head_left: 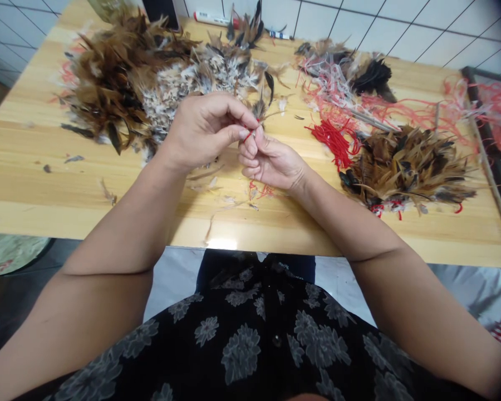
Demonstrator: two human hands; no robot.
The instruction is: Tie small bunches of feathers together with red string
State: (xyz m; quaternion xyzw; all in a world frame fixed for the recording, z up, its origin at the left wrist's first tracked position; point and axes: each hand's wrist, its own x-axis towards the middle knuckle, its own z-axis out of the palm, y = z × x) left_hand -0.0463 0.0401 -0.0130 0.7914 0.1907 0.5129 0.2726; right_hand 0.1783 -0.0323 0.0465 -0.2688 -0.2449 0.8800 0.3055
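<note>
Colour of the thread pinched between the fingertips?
Red; the thread shows best in the head view.

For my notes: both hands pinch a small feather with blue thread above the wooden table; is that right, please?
No: the head view shows the thread is red, not blue. The left hand and right hand do pinch a small feather above the wooden table.

brown feathers point(117, 78), red thread point(336, 142), black floral shirt point(254, 340), blond wood table point(25, 167).

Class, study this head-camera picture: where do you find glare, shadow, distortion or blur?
Head view: glare on the near edge of the table; soft shadows under the left hand and right hand; the feather tuft they pinch is fairly sharp; the top right corner darkens.
</note>
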